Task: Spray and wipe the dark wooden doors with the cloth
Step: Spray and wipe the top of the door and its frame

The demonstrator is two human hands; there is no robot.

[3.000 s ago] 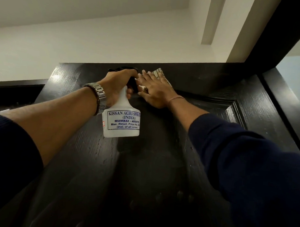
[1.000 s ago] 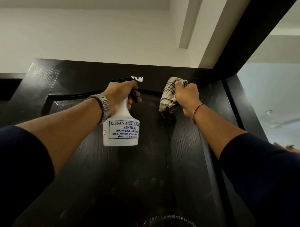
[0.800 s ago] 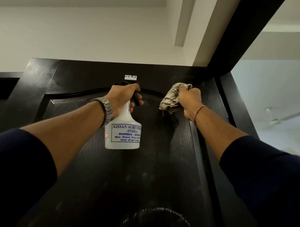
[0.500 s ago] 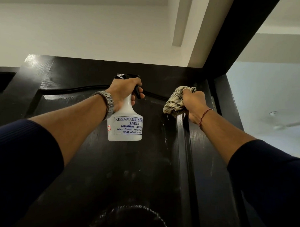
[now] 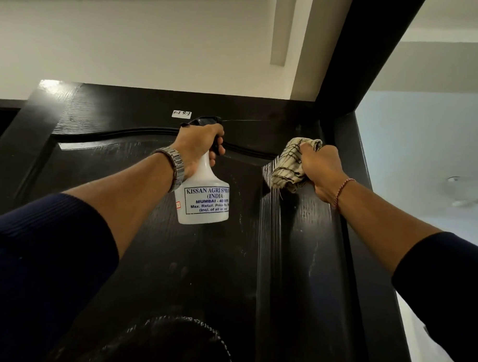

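Nearest the camera, two dark blue sleeves (image 5: 39, 268) enter from the lower left and lower right, pushed back to the forearms. Both arms reach up and away toward the upper part of the dark wooden door (image 5: 229, 261), which fills the centre of the view and shows a raised arched panel moulding.

Left arm: extended up and rightward, bare forearm, a metal wristwatch (image 5: 173, 166) on the wrist. The left hand (image 5: 199, 147) has its grip clamped on the neck of a white spray bottle (image 5: 204, 198), fingers curled around the black trigger head (image 5: 204, 121). The bottle hangs upright below the hand, in front of the door panel, its printed label facing the camera. A thin line runs from the nozzle to the right across the door's top rail.

Right arm: extended up and leftward, a red thread bracelet (image 5: 343, 190) on the wrist. The right hand (image 5: 322, 170) has its grip closed on a bunched beige striped cloth (image 5: 290, 163), knuckles toward the camera. The cloth lies against the door at the upper right corner of the raised panel, right of the bottle and apart from it.

Farther up, a small white sticker (image 5: 181, 113) sits on the top rail, just left of the trigger head. Beyond are the dark door frame (image 5: 358, 63) at the right, and a white wall (image 5: 128, 47).
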